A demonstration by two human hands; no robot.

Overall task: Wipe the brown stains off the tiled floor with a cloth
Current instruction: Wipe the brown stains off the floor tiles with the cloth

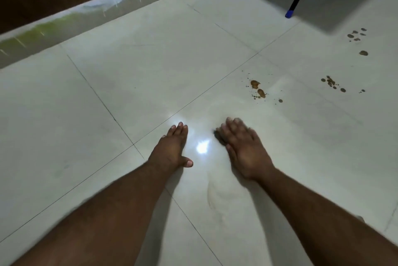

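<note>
Brown stains mark the pale tiled floor [150,67]: a splattered cluster [257,90] just beyond my right hand, a second cluster [331,83] further right, and several spots [357,36] at the far right. My left hand [172,147] lies flat on the tile, fingers straight and thumb out. Flat and blurred, my right hand [243,147] presses down with straight fingers. A small dark edge [218,134] shows under its fingers, possibly the cloth; the hand hides the rest. Faint wet streaks [217,196] run along the tile near my right forearm.
A skirting board [86,15] with paint drips and a dark wooden wall runs along the far left. Two black legs with blue feet [289,14] stand at the far right, near the stains. A light glare [202,147] lies between my hands.
</note>
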